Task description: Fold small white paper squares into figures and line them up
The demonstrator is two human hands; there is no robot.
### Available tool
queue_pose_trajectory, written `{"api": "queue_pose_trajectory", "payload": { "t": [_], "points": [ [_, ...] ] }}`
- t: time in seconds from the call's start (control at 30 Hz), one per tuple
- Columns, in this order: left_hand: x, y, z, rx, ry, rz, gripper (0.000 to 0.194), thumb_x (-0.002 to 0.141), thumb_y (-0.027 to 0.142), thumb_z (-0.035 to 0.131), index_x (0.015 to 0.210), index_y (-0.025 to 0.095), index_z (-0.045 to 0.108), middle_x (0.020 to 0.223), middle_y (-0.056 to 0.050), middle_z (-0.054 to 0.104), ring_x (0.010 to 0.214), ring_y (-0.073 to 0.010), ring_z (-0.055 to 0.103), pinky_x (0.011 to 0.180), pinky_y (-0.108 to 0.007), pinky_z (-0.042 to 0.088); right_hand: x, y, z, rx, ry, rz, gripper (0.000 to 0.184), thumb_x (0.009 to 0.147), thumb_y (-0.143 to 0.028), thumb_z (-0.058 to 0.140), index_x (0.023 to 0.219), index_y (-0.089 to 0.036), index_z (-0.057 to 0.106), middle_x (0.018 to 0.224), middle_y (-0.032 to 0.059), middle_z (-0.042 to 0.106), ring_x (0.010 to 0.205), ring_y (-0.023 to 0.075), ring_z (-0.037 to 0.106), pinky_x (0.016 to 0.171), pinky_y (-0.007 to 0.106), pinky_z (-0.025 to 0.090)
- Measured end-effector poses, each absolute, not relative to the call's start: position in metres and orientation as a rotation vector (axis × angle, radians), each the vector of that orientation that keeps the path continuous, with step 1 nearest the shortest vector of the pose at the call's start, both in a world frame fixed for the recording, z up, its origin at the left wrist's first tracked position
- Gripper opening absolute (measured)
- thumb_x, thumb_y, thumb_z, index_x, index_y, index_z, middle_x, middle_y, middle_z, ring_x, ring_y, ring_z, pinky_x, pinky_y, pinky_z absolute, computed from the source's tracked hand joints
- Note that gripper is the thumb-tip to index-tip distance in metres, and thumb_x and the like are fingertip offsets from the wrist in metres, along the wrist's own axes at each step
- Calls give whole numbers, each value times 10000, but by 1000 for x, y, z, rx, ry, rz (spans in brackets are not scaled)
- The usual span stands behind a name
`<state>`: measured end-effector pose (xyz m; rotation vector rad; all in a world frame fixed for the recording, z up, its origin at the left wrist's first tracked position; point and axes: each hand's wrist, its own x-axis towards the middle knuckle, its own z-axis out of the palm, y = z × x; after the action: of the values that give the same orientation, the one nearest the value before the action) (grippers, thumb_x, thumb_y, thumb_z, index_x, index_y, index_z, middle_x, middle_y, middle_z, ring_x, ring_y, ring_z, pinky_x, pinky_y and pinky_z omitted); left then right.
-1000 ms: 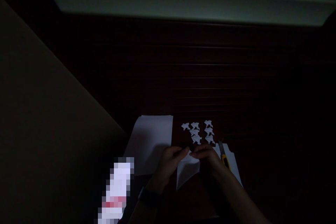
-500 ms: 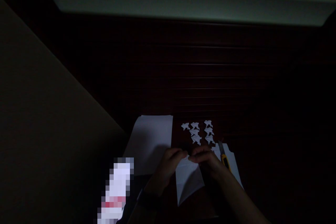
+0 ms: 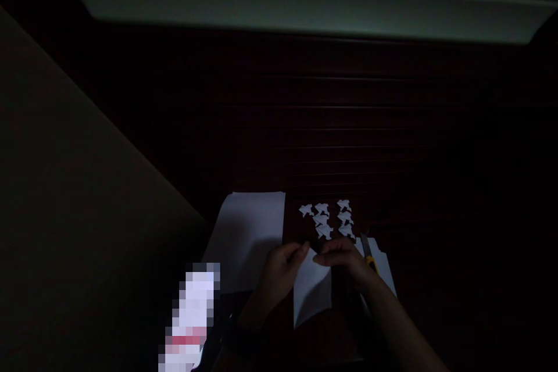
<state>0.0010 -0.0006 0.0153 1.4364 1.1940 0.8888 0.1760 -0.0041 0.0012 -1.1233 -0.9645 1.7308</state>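
The scene is very dark. My left hand (image 3: 282,272) and my right hand (image 3: 344,260) meet over a small white piece of paper (image 3: 311,293), each pinching its top edge with closed fingers. The paper hangs down between my wrists, folded to a point at the bottom. Just beyond my fingers lie several small folded white paper figures (image 3: 328,218) in two short rows on the dark wooden table (image 3: 392,145). A dark watch band sits on my left wrist.
A white sheet of paper (image 3: 246,232) lies left of my hands. A yellow utility knife (image 3: 369,256) rests on another white sheet (image 3: 383,270) beside my right hand. A blurred-out white and red patch (image 3: 192,319) is at the lower left. A pale wall slants along the left.
The folded paper between my hands was turned and reshaped; its lower point hung longer half a second ago and now sits shorter. Both hands stayed in nearly the same place.
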Motion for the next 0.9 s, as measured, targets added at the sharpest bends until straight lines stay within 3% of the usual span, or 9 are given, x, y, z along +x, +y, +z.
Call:
{"api": "queue_pose_trajectory", "payload": {
  "t": [0.13, 0.37, 0.53, 0.67, 0.9],
  "points": [
    [0, -1, 13, 1426, 1188, 849, 357, 781, 458, 561, 643, 139, 645, 606, -13, 600, 584, -137, 518, 510, -219, 344, 180, -1, -1, -1160, -997, 1600, 201, 602, -276, 754, 527, -148, 618, 488, -45, 499, 482, 83, 391, 499, 227, 279],
    [-4, -2, 11, 1482, 1192, 821, 344, 794, 430, 549, 637, 140, 648, 596, -18, 602, 562, -137, 514, 498, -220, 320, 182, -3, 5, -1118, -1341, 1568, 213, 643, -339, 746, 696, -152, 658, 660, -13, 595, 607, 115, 501, 583, 233, 370],
    [-4, -3, 8, 1704, 1232, 744, 349, 828, 402, 505, 581, 169, 587, 536, 12, 535, 520, -123, 466, 489, -226, 269, 179, -3, -4, -1239, -1453, 1517, 264, 598, -373, 771, 629, -147, 640, 578, -26, 554, 532, 100, 450, 510, 221, 334],
    [-1, -6, 12, 1906, 1314, 704, 309, 871, 336, 439, 629, 202, 579, 574, 3, 574, 538, -136, 497, 526, -236, 276, 175, -2, -19, -1324, -1412, 1391, 285, 562, -378, 786, 598, -155, 612, 553, -38, 525, 518, 97, 424, 491, 220, 309],
    [0, -6, 14, 2105, 1368, 634, 272, 919, 273, 361, 733, 220, 552, 692, -20, 634, 607, -150, 563, 566, -247, 308, 173, -2, -20, -1396, -1381, 1267, 316, 634, -362, 737, 518, -158, 524, 492, -54, 457, 469, 84, 371, 447, 221, 263]
  ]
}}
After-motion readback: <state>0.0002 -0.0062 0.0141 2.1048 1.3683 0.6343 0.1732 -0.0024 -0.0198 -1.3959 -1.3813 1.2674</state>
